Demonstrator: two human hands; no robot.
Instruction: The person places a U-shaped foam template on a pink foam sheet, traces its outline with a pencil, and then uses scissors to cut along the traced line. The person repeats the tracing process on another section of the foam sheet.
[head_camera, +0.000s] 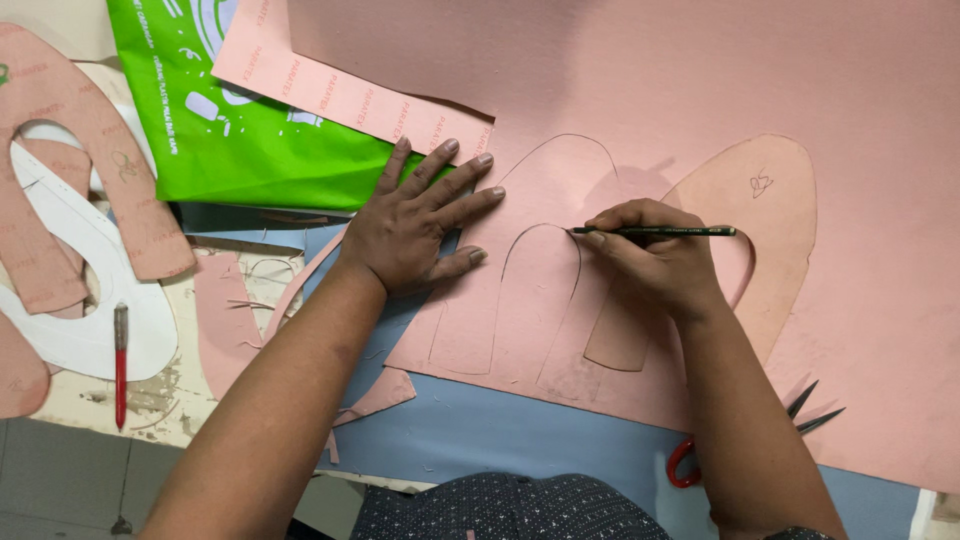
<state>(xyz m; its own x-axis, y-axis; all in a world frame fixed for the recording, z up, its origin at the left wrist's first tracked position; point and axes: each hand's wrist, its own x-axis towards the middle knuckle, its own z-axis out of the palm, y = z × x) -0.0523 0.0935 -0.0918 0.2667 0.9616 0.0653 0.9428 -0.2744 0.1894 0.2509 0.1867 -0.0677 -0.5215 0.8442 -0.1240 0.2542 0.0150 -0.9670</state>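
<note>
Head view: right hand (665, 262) holds pencil (655, 231) on pink sheet (700, 90).

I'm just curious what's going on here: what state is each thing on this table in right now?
Left hand: flat, fingers spread, pressing the pink sheet.
Right hand: gripping a green pencil, tip on a drawn arch line.
Template: lying flat on the sheet.
Scissors: blades open, unheld.
Red-handled tool: lying unused.

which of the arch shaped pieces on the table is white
The white arch piece at the far left, lying beside the red-handled tool. The other arch shapes around it, and the template by the right hand, are pink or tan.
</note>
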